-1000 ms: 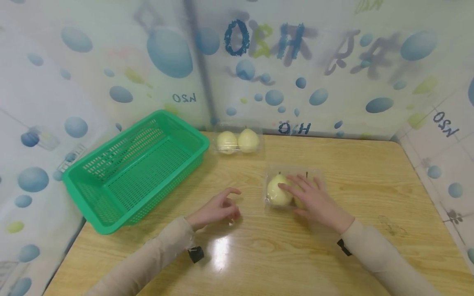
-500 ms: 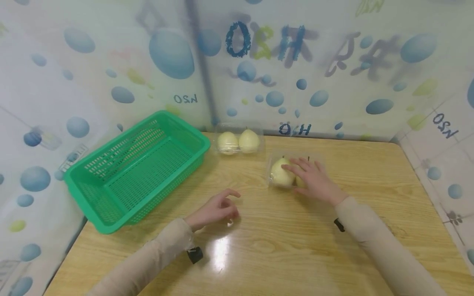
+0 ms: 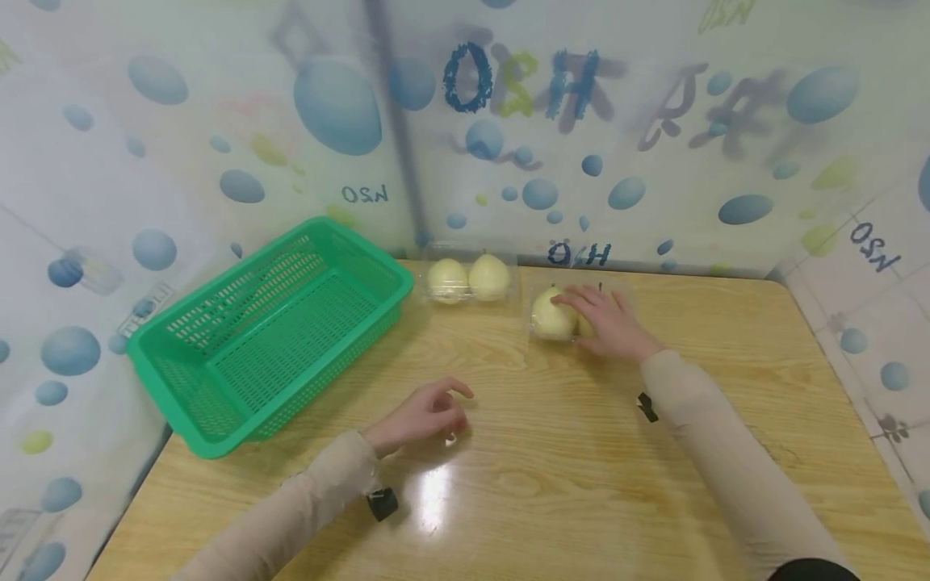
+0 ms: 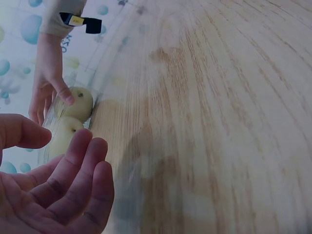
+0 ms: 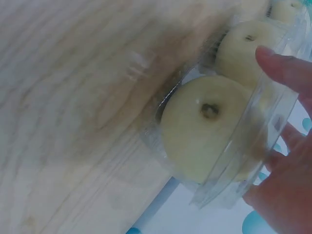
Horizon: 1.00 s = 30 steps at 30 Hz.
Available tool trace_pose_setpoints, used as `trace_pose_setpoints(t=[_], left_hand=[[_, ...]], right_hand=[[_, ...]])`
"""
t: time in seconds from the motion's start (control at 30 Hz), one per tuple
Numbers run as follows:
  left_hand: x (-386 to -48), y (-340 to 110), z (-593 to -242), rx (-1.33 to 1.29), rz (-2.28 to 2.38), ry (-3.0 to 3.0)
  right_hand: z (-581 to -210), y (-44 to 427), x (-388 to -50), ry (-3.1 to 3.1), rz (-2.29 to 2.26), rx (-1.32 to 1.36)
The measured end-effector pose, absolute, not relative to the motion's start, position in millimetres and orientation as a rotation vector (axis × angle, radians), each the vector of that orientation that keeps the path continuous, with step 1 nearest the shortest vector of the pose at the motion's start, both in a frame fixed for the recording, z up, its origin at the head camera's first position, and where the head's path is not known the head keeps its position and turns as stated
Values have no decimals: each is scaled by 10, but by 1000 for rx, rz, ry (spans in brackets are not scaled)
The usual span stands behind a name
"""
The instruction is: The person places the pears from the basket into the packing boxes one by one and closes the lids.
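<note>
My right hand (image 3: 613,325) grips a clear plastic box (image 5: 231,146) of pears from above, thumb on the near side and fingers spread over the top. One pale yellow pear (image 3: 552,315) shows to the left of the fingers; another (image 5: 200,122) is plain in the right wrist view. The box sits on the table toward the back. My left hand (image 3: 420,415) hovers low over the table at centre-left, fingers loosely curled with nothing in them. A second clear box (image 3: 468,248) with pears (image 3: 489,277) stands by the back wall, left of the gripped one.
A green perforated plastic basket (image 3: 286,339) stands at the left, angled, with nothing in it. The wooden table (image 3: 523,484) meets a patterned wall covering (image 3: 617,145) at the back and sides.
My right hand has moved the box of pears back across the table, toward the wall and level with the other box. My left hand has stayed in place.
</note>
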<state>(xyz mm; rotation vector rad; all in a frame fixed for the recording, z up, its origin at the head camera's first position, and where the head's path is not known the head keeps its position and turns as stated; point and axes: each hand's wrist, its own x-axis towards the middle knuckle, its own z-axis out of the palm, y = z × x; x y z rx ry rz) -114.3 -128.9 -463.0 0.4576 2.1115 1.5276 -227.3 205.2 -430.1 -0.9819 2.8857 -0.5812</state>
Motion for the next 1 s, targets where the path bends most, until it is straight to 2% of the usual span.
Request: trace_pose_setpoints(t=[0.4, 0.77, 1.0], left_hand=[[-1118, -1282, -4637, 478, 1515, 2138], [-1240, -1416, -4401, 758, 1304, 2683], [-1331, -1558, -4245, 996, 840, 3201]], right_hand=[[-4269, 1956, -2366, 2849, -572, -917], [-4260, 2140, -2208, 2929, -608, -854], [-4148, 2413, -2067, 2986, -498, -840]])
